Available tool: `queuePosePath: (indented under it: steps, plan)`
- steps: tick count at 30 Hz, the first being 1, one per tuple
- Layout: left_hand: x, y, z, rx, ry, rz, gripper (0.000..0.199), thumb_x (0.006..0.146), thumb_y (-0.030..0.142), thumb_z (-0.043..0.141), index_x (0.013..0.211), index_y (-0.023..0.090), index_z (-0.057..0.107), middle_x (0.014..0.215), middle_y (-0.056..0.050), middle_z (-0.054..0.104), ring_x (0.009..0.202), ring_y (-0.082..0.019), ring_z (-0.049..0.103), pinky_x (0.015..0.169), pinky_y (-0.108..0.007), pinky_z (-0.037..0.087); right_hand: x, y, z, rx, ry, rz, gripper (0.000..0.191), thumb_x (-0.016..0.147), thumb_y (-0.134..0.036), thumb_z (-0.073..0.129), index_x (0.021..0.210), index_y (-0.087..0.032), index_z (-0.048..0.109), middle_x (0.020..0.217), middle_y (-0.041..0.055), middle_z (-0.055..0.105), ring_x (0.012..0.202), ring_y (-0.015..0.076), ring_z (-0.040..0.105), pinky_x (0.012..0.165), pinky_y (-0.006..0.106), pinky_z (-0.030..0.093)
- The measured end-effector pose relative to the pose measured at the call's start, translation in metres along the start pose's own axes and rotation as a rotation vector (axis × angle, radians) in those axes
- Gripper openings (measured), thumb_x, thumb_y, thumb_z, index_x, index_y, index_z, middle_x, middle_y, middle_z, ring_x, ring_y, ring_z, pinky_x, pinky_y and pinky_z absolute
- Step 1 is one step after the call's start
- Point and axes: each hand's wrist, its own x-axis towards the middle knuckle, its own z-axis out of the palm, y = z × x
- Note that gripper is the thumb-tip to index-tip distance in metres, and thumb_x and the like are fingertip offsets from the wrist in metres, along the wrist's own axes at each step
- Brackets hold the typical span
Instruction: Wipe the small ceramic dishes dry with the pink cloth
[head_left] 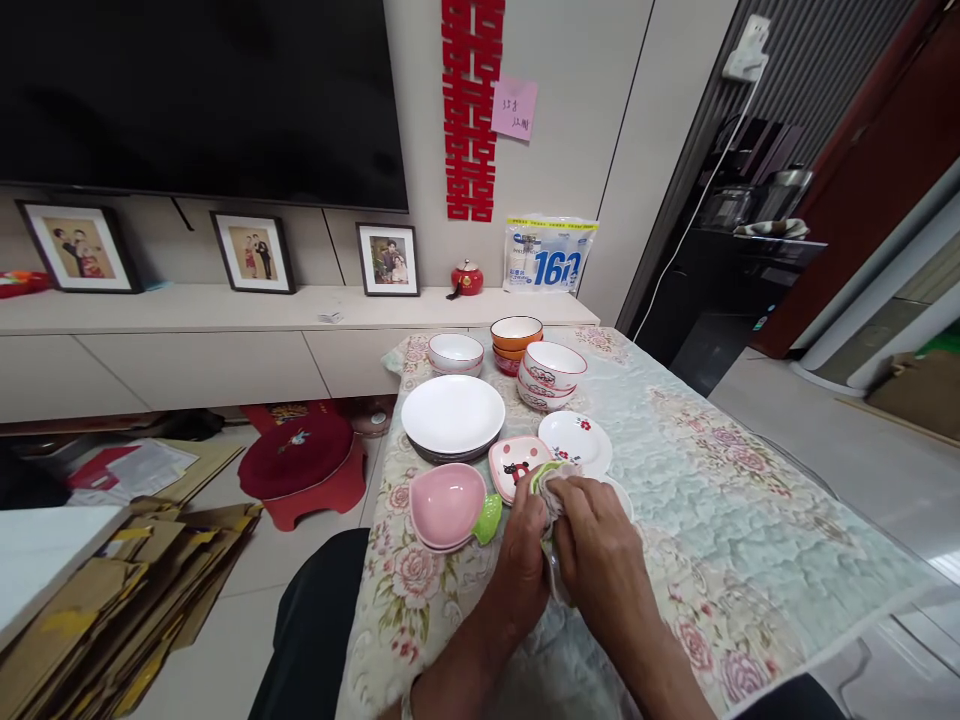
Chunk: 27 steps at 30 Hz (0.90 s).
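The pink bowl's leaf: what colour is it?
The leaf is bright green, clearest in the head view.

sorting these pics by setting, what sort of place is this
Most likely a living room in a home: a large dark screen is on the wall, framed photos stand on the long cabinet below it, and a flowered tablecloth covers the table.
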Motion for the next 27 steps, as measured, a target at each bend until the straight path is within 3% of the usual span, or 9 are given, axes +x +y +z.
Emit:
queuePosePath:
  steps: [4, 6, 10, 14, 20, 23, 27]
  plan:
    - [0.004, 0.008, -0.003, 0.083, 0.008, 0.084, 0.054, 0.091, 0.049, 0.057, 0.137, 0.022, 0.051, 0.133, -0.010, 0.063, 0.130, -0.030, 0.051, 0.112, -0.042, 0.036, -0.005, -0.011, -0.006, 0.085, -0.239, 0.088, 0.019, 0.086, -0.005, 0.045, 0.091, -0.020, 0.056, 0.088, 0.0070, 0.060, 0.080, 0.0229, 0.056, 0.069, 0.036, 0.049]
    - [0.004, 0.009, -0.005, 0.134, -0.028, 0.099, 0.056, 0.090, 0.050, 0.058, 0.137, 0.022, 0.050, 0.136, -0.010, 0.061, 0.130, -0.031, 0.050, 0.112, -0.043, 0.036, -0.006, -0.011, -0.006, 0.107, -0.250, 0.095, 0.019, 0.085, -0.005, 0.045, 0.087, -0.021, 0.054, 0.086, 0.0059, 0.059, 0.078, 0.0216, 0.056, 0.068, 0.034, 0.048]
    - [0.001, 0.004, -0.008, 0.255, -0.100, 0.082, 0.058, 0.088, 0.052, 0.060, 0.136, 0.021, 0.051, 0.141, -0.011, 0.056, 0.134, -0.033, 0.046, 0.115, -0.045, 0.031, -0.003, 0.001, -0.001, 0.048, -0.023, 0.063, 0.020, 0.087, -0.006, 0.044, 0.096, -0.020, 0.056, 0.090, 0.0075, 0.058, 0.085, 0.0235, 0.056, 0.073, 0.037, 0.049]
    - [-0.003, -0.004, -0.008, 0.242, -0.123, 0.057, 0.058, 0.088, 0.051, 0.061, 0.137, 0.020, 0.051, 0.144, -0.012, 0.054, 0.138, -0.034, 0.042, 0.118, -0.045, 0.027, 0.002, 0.015, 0.002, -0.014, 0.196, 0.051, 0.019, 0.088, -0.009, 0.047, 0.102, -0.019, 0.054, 0.095, 0.0085, 0.058, 0.093, 0.0247, 0.057, 0.081, 0.039, 0.050]
    - [-0.006, -0.003, -0.004, 0.290, -0.187, 0.094, 0.058, 0.089, 0.048, 0.061, 0.137, 0.019, 0.049, 0.145, -0.013, 0.053, 0.136, -0.033, 0.044, 0.117, -0.044, 0.029, 0.001, 0.017, 0.006, -0.057, 0.317, 0.106, 0.023, 0.089, -0.011, 0.047, 0.109, -0.018, 0.054, 0.102, 0.0106, 0.060, 0.099, 0.0258, 0.058, 0.085, 0.041, 0.051]
    - [-0.003, 0.000, -0.005, 0.308, -0.162, 0.131, 0.060, 0.088, 0.049, 0.062, 0.138, 0.019, 0.048, 0.143, -0.013, 0.054, 0.133, -0.033, 0.047, 0.115, -0.045, 0.031, -0.002, 0.009, 0.009, 0.050, 0.234, 0.094, 0.019, 0.090, -0.013, 0.047, 0.105, -0.019, 0.056, 0.097, 0.0092, 0.060, 0.094, 0.0245, 0.059, 0.080, 0.038, 0.051]
    - [0.003, 0.008, -0.009, 0.311, -0.042, 0.188, 0.062, 0.086, 0.050, 0.063, 0.138, 0.020, 0.049, 0.140, -0.012, 0.056, 0.128, -0.033, 0.051, 0.112, -0.045, 0.034, -0.001, -0.002, -0.001, 0.326, -0.102, 0.095, 0.024, 0.086, -0.007, 0.047, 0.100, -0.021, 0.060, 0.094, 0.0051, 0.064, 0.086, 0.0199, 0.061, 0.075, 0.032, 0.050]
